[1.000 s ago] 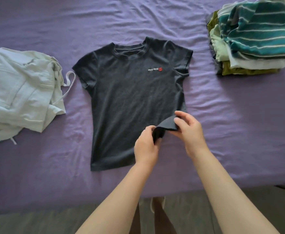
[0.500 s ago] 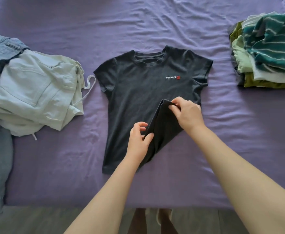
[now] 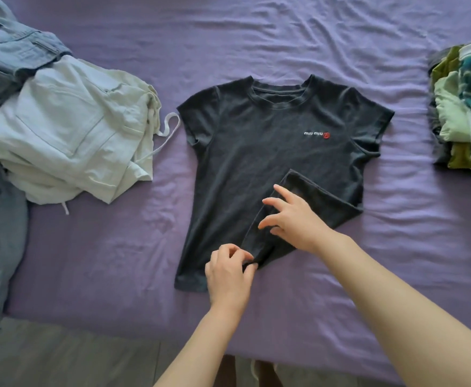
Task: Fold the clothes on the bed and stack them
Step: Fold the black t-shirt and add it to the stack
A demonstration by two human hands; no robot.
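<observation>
Folding is in hand on the dark T-shirt [image 3: 259,152], which lies flat and face up mid-bed near the front edge of the purple bed [image 3: 256,37], its lower right hem corner turned up over the body. The left hand [image 3: 228,275] pinches the hem at the fold's lower end, while the right hand [image 3: 293,219] rests on the flap, fingers spread and relaxed. Next, I judge, the side needs drawing inward evenly; bare sheet lies on both sides, with unfolded pale clothes [image 3: 67,135] toward the left edge and the folded stack [image 3: 463,113] at the right edge.
</observation>
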